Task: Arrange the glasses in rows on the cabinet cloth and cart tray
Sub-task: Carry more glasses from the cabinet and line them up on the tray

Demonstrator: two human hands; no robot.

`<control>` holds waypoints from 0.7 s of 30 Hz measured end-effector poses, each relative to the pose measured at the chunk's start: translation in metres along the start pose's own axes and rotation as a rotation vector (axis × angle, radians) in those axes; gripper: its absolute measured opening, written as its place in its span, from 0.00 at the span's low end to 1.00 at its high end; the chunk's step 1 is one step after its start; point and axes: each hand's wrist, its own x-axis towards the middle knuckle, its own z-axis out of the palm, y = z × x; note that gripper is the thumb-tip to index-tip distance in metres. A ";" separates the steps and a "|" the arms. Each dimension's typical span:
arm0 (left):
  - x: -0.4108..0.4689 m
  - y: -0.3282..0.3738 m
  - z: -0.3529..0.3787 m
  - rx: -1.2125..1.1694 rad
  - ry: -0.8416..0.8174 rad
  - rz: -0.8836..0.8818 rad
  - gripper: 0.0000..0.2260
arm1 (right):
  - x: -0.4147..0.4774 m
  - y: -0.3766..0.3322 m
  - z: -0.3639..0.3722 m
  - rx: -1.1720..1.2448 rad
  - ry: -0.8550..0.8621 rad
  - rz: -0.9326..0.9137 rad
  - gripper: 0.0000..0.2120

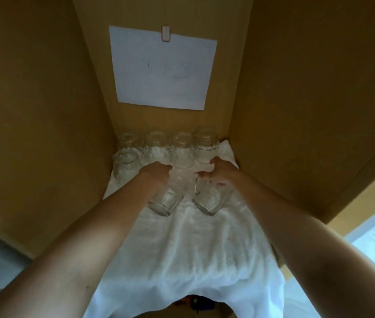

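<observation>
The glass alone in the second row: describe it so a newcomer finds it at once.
In the wooden cabinet, a white cloth covers the shelf, four glasses lining the back wall. The lone glass stands before that row's left end, by the left wall. Unlike the two nearer glasses, no hand holds it.

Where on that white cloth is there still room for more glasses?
Free: the near cloth, from the two held glasses out to its front edge. Crowded: the back, where a row of four glasses lines the rear wall, a fifth glass stands at left, and the left hand and right hand each grip one beside it.
</observation>
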 end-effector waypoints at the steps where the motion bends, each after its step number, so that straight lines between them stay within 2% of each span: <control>1: 0.004 -0.001 -0.004 -0.016 -0.043 0.023 0.19 | -0.002 0.003 0.002 0.040 -0.020 0.020 0.44; 3: 0.011 -0.003 -0.012 0.013 -0.069 0.069 0.15 | -0.003 0.009 0.006 0.001 -0.050 0.017 0.44; 6: 0.022 0.000 -0.022 0.110 -0.133 0.181 0.17 | -0.009 0.017 0.005 -0.230 -0.018 -0.034 0.40; 11: 0.022 0.012 -0.015 -0.189 -0.308 0.284 0.14 | -0.022 0.025 -0.018 -0.046 -0.281 0.178 0.42; 13: 0.019 0.009 -0.007 -0.348 -0.365 0.318 0.14 | -0.025 0.022 -0.017 0.027 -0.278 0.177 0.34; 14: 0.017 0.006 -0.005 -0.415 -0.388 0.316 0.14 | -0.025 0.019 -0.014 0.084 -0.234 0.171 0.31; 16: 0.011 -0.003 -0.008 -0.461 -0.366 0.303 0.13 | -0.016 0.016 -0.005 0.261 -0.093 0.124 0.34; 18: 0.007 -0.010 -0.012 -0.509 -0.267 0.311 0.10 | -0.009 0.011 0.004 0.345 0.089 0.040 0.35; 21: 0.003 -0.018 -0.008 -0.545 -0.117 0.294 0.01 | -0.005 0.003 0.013 0.051 0.293 -0.068 0.32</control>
